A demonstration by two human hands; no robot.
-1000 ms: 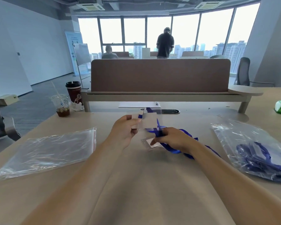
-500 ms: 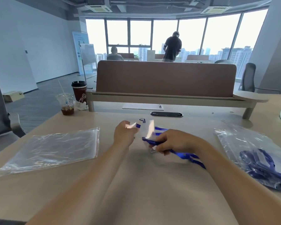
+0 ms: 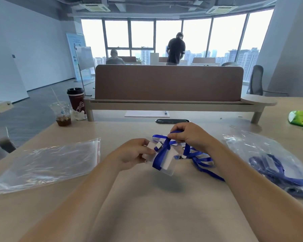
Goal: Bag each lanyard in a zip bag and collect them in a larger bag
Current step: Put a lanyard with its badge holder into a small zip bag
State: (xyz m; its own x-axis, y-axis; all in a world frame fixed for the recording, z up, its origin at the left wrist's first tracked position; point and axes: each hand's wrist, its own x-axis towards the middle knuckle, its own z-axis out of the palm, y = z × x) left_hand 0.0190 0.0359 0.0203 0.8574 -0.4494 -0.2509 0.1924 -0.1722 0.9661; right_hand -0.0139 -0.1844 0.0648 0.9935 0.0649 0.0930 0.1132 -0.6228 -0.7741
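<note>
Above the desk (image 3: 152,212), a blue lanyard (image 3: 202,160) between my hands.
My left hand (image 3: 134,154) pinches the badge card (image 3: 166,161); my right hand (image 3: 189,137) pinches the strap (image 3: 160,155), slanting down toward me.

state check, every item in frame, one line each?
left hand, pinches badge holder
right hand, pinches lanyard, raised
lanyard, unbagged, draped over badge holder
left zip bag, flat, looks empty
right bag, holds blue lanyards
iced cup, upright, nearly empty
coffee cup, upright, lidded
</note>
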